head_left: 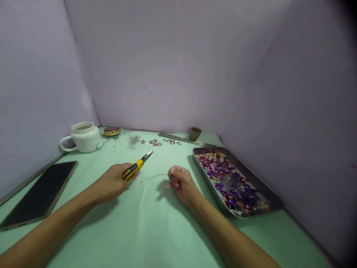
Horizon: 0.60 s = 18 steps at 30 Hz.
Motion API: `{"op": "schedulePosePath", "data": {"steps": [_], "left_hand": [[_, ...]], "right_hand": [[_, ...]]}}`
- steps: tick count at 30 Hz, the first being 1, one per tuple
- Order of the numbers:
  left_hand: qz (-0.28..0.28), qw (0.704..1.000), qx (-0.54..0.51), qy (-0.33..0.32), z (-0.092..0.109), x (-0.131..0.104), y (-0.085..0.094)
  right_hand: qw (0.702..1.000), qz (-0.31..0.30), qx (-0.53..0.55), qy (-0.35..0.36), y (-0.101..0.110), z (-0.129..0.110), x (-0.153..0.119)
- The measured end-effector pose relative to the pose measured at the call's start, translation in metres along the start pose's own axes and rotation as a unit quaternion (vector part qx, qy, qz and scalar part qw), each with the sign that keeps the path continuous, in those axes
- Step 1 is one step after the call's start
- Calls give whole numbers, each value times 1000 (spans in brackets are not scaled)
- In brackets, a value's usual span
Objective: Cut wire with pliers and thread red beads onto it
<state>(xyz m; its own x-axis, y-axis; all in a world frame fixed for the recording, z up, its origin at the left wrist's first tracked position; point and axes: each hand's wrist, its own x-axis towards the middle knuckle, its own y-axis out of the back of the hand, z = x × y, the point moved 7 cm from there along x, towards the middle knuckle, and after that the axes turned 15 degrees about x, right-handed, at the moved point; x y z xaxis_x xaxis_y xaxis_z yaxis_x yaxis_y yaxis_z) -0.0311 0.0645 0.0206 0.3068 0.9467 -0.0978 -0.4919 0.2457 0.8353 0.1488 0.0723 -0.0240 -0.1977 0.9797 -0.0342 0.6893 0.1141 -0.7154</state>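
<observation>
The left hand [115, 182] is wrapped around a yellow-and-black hand tool [131, 172], its metal tip pointing away toward the middle of the desk [145, 230] and lettering showing on the handle. The right hand [182, 184] is curled, thumb and fingers pinched together on a thin wire [153, 176]. The wire bends out from those fingertips to the left, over the desk between the two hands; a fainter strand runs from the same fingers toward the tool's tip, and whether the two meet I cannot tell

Just right of the right arm sits a metal tray [251, 175] of mixed beads [231, 186], mostly purple with red, white and gold among them. Farther back lie a loose tangle of fine wire [134, 140], small pieces with red beads [155, 143] in a row beside it, and a bundle of straight wires [205, 144] passing near a small brown cup [195, 134]. At the left are a white mug [87, 139], a round gold-edged lid [111, 131] and a dark flat device [41, 193]
</observation>
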Motion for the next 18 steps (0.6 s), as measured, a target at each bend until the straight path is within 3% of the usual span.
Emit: {"op": "schedulePosePath", "data": {"steps": [3, 8, 18], "left_hand": [[-44, 998, -41, -15, 7, -4, -5], [-55, 996, -64, -16, 11, -8, -7], [-8, 1000, 22, -1, 13, -2, -2]], "right_hand": [[997, -1, -67, 36, -2, -8, -1], [982, -6, -171, 77, -5, -18, -3], [976, -13, -207, 69, -10, -18, -4]]}}
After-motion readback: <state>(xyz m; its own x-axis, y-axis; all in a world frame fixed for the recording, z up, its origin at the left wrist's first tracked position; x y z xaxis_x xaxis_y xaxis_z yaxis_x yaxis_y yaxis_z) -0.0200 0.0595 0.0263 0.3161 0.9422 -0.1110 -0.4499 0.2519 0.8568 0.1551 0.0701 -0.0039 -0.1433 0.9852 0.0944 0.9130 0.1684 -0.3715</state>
